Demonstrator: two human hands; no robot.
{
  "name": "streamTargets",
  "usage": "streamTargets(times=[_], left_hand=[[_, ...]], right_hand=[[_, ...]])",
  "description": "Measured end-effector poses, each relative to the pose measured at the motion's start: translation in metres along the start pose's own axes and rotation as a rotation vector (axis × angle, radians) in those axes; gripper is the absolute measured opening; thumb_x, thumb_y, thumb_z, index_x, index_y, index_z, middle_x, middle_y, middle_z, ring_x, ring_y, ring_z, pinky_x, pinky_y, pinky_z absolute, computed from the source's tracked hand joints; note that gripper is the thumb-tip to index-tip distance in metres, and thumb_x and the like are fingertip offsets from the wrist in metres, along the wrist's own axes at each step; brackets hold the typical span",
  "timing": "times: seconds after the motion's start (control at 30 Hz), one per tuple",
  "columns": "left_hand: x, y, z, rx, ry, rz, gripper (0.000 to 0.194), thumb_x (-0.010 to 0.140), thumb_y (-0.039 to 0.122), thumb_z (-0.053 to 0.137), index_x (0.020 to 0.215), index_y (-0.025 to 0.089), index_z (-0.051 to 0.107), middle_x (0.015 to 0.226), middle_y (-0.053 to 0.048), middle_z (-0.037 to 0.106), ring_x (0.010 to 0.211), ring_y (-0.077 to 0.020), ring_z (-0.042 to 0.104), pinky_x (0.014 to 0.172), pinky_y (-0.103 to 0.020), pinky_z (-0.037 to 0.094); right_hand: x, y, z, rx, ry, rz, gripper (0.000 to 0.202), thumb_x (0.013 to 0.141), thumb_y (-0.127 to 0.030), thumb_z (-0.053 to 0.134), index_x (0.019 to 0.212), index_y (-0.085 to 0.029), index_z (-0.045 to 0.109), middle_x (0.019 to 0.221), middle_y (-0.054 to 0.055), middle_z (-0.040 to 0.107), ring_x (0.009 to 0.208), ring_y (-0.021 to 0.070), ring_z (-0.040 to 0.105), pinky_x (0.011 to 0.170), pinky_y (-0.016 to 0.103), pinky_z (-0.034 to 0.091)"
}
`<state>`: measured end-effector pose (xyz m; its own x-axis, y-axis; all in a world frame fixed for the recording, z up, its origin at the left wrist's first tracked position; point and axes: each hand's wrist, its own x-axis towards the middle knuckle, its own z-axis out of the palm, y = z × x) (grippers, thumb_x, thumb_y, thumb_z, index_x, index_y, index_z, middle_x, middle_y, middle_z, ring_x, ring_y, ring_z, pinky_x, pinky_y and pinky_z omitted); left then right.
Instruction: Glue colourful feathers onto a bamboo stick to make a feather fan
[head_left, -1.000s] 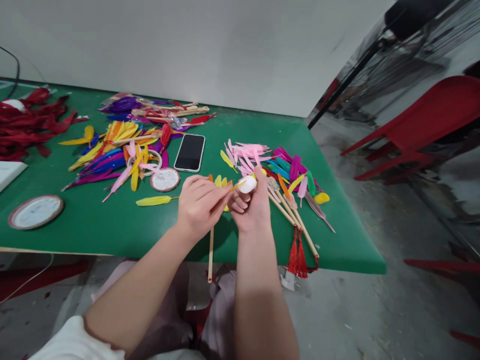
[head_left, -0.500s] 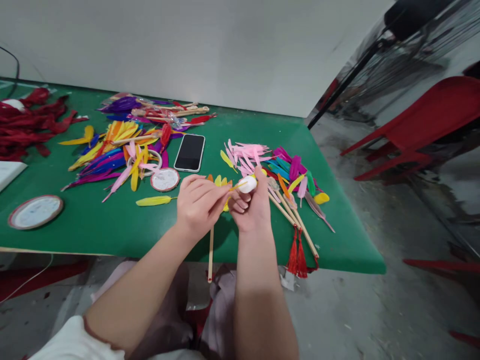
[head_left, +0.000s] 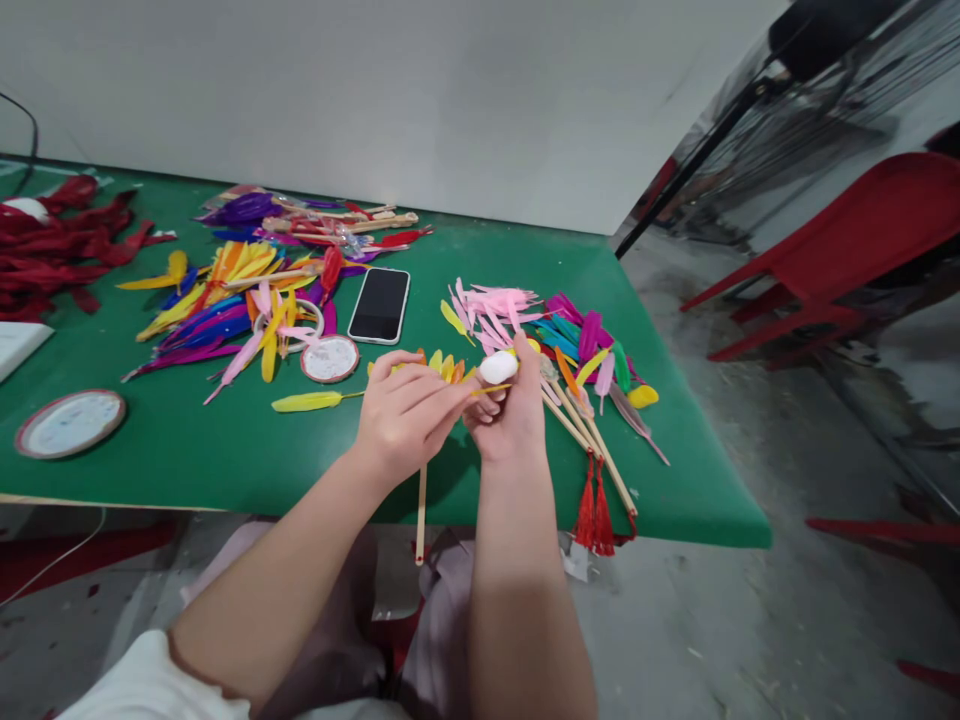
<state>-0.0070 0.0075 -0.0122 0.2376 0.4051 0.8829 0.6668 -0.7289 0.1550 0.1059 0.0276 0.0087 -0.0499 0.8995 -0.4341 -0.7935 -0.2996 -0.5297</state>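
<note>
My left hand (head_left: 409,415) is closed, its fingertips pinching a thin yellow feather quill (head_left: 493,389) that reaches across to my right hand. In my right hand (head_left: 514,410), fingers wrapped round it, is a small white bottle (head_left: 498,367) with a bit of yellow at its far side. The quill passes just below the bottle's white end; whether they touch I cannot tell. Partly hidden behind my left hand, yellow and orange feathers (head_left: 448,368) lie fanned out, and a wooden stick (head_left: 421,515) juts over the table's front edge beneath them. A yellow feather (head_left: 307,401) lies to the left.
A phone (head_left: 380,305) and a round whitish disc (head_left: 330,358) lie beyond my left hand. Pink feathers (head_left: 495,305), mixed feathers and sticks with red tassels (head_left: 595,515) are at right. Feather bundles (head_left: 225,290) and dark red fabric (head_left: 67,245) fill the left of the green table (head_left: 225,440).
My left hand has shifted slightly right, and the quill now extends further under the bottle's white end. My right hand and the bottle have moved a little right.
</note>
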Motion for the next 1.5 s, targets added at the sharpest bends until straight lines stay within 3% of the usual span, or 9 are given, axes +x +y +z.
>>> streamTargets(times=[0.1,0.23,0.47,0.67,0.87,1.5], left_hand=[[0.0,-0.002,-0.003,-0.051,0.064,-0.097,0.011,0.071,0.012,0.061,0.081,0.017,0.062,0.066,0.0,0.064,0.064,-0.0108,0.056,0.074,-0.031,0.045],[0.0,-0.006,-0.005,-0.082,0.131,-0.2,0.009,0.072,0.012,0.06,0.08,0.016,0.062,0.066,-0.001,0.063,0.063,-0.0114,0.056,0.072,-0.03,0.046],[0.002,-0.01,-0.01,-0.107,0.171,-0.322,0.007,0.073,0.012,0.059,0.078,0.015,0.063,0.067,-0.002,0.063,0.065,-0.0118,0.055,0.068,-0.028,0.045],[0.001,-0.009,-0.01,-0.118,0.147,-0.337,0.006,0.074,0.014,0.058,0.078,0.016,0.063,0.067,-0.002,0.064,0.065,-0.0117,0.056,0.067,-0.027,0.045],[0.001,-0.006,-0.005,-0.147,0.04,-0.269,0.006,0.076,0.017,0.057,0.078,0.016,0.063,0.066,-0.002,0.064,0.063,-0.0113,0.056,0.069,-0.029,0.045],[0.006,-0.005,-0.01,-0.356,-0.101,-0.315,0.01,0.077,0.019,0.055,0.074,0.016,0.064,0.063,-0.001,0.064,0.06,-0.0103,0.055,0.066,-0.026,0.045]], right_hand=[[0.001,-0.003,-0.002,-0.012,-0.07,-0.055,0.044,0.069,-0.05,0.056,0.047,-0.017,0.038,0.031,-0.01,0.03,0.024,0.0006,0.021,0.024,0.013,0.014],[-0.001,-0.005,-0.004,-0.04,-0.197,-0.18,0.023,0.068,-0.039,0.062,0.07,-0.019,0.053,0.039,-0.012,0.035,0.028,-0.0002,0.023,0.027,0.011,0.015],[-0.012,-0.008,-0.007,-0.196,-0.253,-0.219,0.026,0.057,-0.02,0.069,0.078,-0.019,0.053,0.063,-0.005,0.059,0.05,0.0046,0.052,0.036,0.012,0.032],[-0.007,-0.007,-0.007,-0.267,-0.12,-0.28,0.028,0.062,-0.039,0.064,0.061,-0.018,0.046,0.038,-0.008,0.046,0.031,0.0042,0.041,0.028,0.013,0.025],[-0.009,-0.007,-0.004,-0.249,-0.12,-0.361,0.025,0.064,-0.032,0.06,0.056,-0.018,0.04,0.035,-0.01,0.039,0.025,0.002,0.029,0.025,0.013,0.017],[-0.009,-0.008,-0.005,-0.244,-0.107,-0.394,0.021,0.064,-0.03,0.055,0.054,-0.019,0.041,0.033,-0.01,0.036,0.024,0.0025,0.026,0.024,0.015,0.015]])
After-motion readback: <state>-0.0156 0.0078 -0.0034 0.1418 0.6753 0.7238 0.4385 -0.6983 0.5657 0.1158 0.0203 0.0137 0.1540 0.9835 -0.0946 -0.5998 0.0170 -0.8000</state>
